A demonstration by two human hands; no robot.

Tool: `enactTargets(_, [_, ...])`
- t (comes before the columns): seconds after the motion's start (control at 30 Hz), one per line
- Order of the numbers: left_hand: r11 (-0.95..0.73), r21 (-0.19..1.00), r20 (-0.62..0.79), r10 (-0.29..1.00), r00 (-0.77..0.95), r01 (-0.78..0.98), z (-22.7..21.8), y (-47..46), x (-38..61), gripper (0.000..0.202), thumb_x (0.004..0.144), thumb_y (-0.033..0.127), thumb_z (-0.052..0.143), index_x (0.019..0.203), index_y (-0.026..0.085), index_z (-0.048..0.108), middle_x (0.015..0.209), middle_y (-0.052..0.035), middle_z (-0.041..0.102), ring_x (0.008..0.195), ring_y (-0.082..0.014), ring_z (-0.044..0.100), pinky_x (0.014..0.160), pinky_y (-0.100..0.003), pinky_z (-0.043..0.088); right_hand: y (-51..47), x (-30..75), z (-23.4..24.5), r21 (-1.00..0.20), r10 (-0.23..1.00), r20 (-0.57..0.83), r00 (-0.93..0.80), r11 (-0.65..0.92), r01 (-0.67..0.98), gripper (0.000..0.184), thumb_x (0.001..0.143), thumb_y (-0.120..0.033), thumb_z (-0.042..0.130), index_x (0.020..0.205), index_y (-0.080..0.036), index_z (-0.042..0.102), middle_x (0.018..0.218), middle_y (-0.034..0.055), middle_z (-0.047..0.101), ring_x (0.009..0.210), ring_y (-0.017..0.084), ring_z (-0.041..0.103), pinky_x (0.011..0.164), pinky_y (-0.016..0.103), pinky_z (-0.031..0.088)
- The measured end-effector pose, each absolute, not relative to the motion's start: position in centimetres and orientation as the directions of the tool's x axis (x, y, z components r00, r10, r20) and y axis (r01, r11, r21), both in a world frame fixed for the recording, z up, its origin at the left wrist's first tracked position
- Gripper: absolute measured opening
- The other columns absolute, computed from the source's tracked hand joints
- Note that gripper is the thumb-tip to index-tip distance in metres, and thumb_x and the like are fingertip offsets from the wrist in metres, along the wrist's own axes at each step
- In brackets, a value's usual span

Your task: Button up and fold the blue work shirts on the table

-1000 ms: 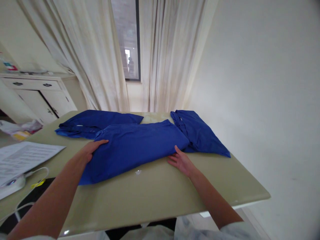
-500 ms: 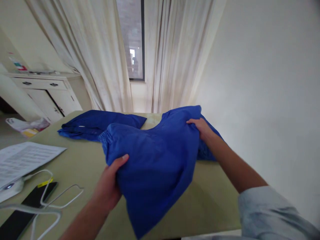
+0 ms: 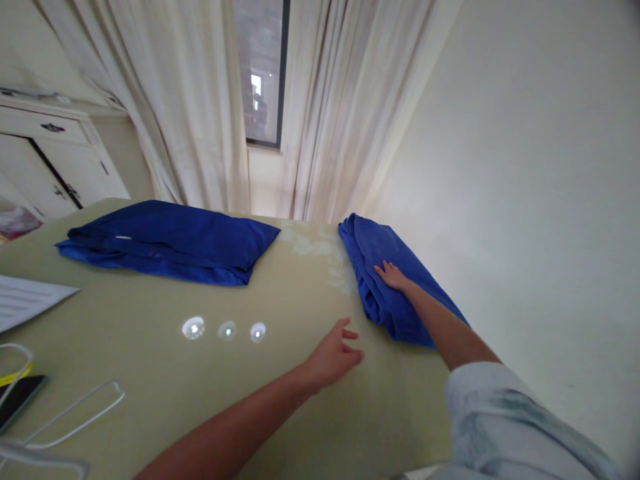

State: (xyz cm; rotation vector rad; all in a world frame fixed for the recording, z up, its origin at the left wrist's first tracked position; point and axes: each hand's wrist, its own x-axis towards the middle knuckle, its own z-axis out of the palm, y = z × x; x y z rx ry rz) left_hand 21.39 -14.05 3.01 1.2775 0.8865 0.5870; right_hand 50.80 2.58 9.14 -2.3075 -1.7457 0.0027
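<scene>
A folded pile of blue clothing [image 3: 390, 243] lies at the right of the table, beside the wall. My right hand [image 3: 393, 275] rests on top of it with fingers spread. Left of the pile, my left hand [image 3: 334, 355] hovers over the tabletop [image 3: 280, 380], its fingers apart and holding nothing. A second folded blue garment [image 3: 185, 237], darker and flatter, lies at the table's far left, away from both hands.
At the left edge are a printed sheet [image 3: 30, 300], a dark phone-like slab [image 3: 20, 400] and a white cable [image 3: 85, 427]. A white cabinet [image 3: 55, 147] stands behind. Curtains [image 3: 195, 100] hang beyond the table; the wall [image 3: 540, 167] bounds the right side.
The blue garment held up between both hands is now down on the right pile. My left hand has let go and moved right. The view has shifted slightly rightward.
</scene>
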Motion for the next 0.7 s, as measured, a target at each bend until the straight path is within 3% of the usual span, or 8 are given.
enactTargets(0.07, [-0.034, 0.959, -0.088, 0.909, 0.407, 0.282, 2.6, -10.9, 15.5, 0.071, 0.087, 0.026, 0.066, 0.154, 0.02, 0.045, 0.143, -0.0177, 0.061, 0.097, -0.02, 0.07, 0.087, -0.037, 0.058, 2.1, 49.8, 6.3, -0.19, 0.952, 0.06, 0.301, -0.286, 0.939, 0.072, 0.105, -0.059, 0.047, 0.15, -0.004, 0.055, 0.153, 0.0312, 0.054, 0.144, 0.038, 0.054, 0.118, 0.052, 0.04])
enactTargets(0.13, [-0.226, 0.761, 0.141, 0.972, 0.186, 0.608, 3.0, -7.2, 9.6, 0.062, 0.089, 0.026, 0.064, 0.149, 0.017, 0.053, 0.145, -0.0182, 0.06, 0.124, -0.0284, 0.062, 0.109, -0.045, 0.05, 2.5, 49.5, 5.7, -0.191, 0.95, 0.042, 0.31, -0.297, 0.936, 0.075, 0.106, -0.059, 0.044, 0.156, -0.004, 0.05, 0.16, 0.0298, 0.046, 0.151, 0.038, 0.045, 0.123, 0.053, 0.034])
enactTargets(0.23, [-0.086, 0.371, 0.332, 0.942, -0.046, 0.925, 3.7, -2.8, 2.8, 0.074, 0.091, 0.034, 0.067, 0.16, 0.019, 0.044, 0.168, -0.0184, 0.038, 0.154, -0.0385, 0.034, 0.126, -0.056, 0.029, 3.1, 49.4, 6.0, -0.229, 0.972, 0.09, 0.216, -0.191, 0.955, 0.075, 0.107, -0.062, 0.034, 0.164, -0.013, 0.039, 0.17, 0.0204, 0.036, 0.159, 0.032, 0.033, 0.128, 0.049, 0.027])
enactTargets(0.3, [0.073, 0.249, 0.263, 0.955, -0.14, 0.966, 3.9, -1.3, 0.1, 0.083, 0.091, 0.05, 0.068, 0.163, 0.019, 0.04, 0.171, -0.0201, 0.032, 0.156, -0.0436, 0.03, 0.125, -0.061, 0.026, 3.0, 49.1, 5.5, -0.252, 0.99, 0.053, 0.132, -0.115, 0.961, 0.074, 0.107, -0.063, 0.033, 0.166, -0.017, 0.037, 0.171, 0.0158, 0.034, 0.16, 0.029, 0.031, 0.129, 0.046, 0.025])
enactTargets(0.37, [0.142, 0.196, 0.169, 0.97, -0.176, 0.97, 4.1, -0.7, -1.3, 0.077, 0.095, 0.055, 0.06, 0.161, 0.018, 0.044, 0.167, -0.0221, 0.039, 0.151, -0.0451, 0.039, 0.121, -0.061, 0.033, 2.3, 48.7, 4.6, -0.244, 0.994, -0.017, 0.103, -0.104, 0.964, 0.075, 0.106, -0.062, 0.038, 0.165, -0.015, 0.038, 0.171, 0.0165, 0.034, 0.16, 0.03, 0.031, 0.129, 0.048, 0.025])
enactTargets(0.5, [0.112, 0.147, 0.08, 0.989, -0.125, 0.983, 5.9, -0.7, -1.4, 0.044, 0.105, 0.028, 0.04, 0.14, 0.016, 0.063, 0.139, -0.0235, 0.066, 0.127, -0.0389, 0.065, 0.102, -0.052, 0.051, 1.0, 46.1, 3.4, -0.27, 0.982, 0.12, 0.149, -0.112, 0.956, 0.073, 0.102, -0.054, 0.049, 0.162, -0.012, 0.041, 0.168, 0.02, 0.039, 0.157, 0.034, 0.036, 0.128, 0.052, 0.027])
enactTargets(0.6, [0.036, 0.155, 0.025, 0.999, -0.04, 0.987, 7.3, -2.7, 1.8, 0.039, 0.105, 0.023, 0.037, 0.126, 0.013, 0.069, 0.119, -0.0242, 0.073, 0.109, -0.0383, 0.074, 0.09, -0.049, 0.056, 0.7, 41.2, 3.5, -0.442, 0.966, 0.246, 0.078, 0.04, 0.896, 0.066, 0.103, -0.052, 0.05, 0.157, -0.015, 0.047, 0.158, 0.0201, 0.053, 0.147, 0.032, 0.051, 0.122, 0.049, 0.039])
enactTargets(0.7, [-0.121, 0.192, -0.007, 0.992, 0.125, 0.974, 7.4, -7.0, 7.9, 0.037, 0.106, 0.026, 0.041, 0.124, 0.014, 0.071, 0.112, -0.0231, 0.075, 0.105, -0.0368, 0.075, 0.088, -0.045, 0.056, 1.0, 34.9, 3.6, -0.613, 0.994, 0.105, -0.008, 0.071, 0.787, 0.065, 0.106, -0.061, 0.042, 0.153, -0.017, 0.051, 0.135, 0.0179, 0.071, 0.12, 0.029, 0.071, 0.106, 0.044, 0.052])
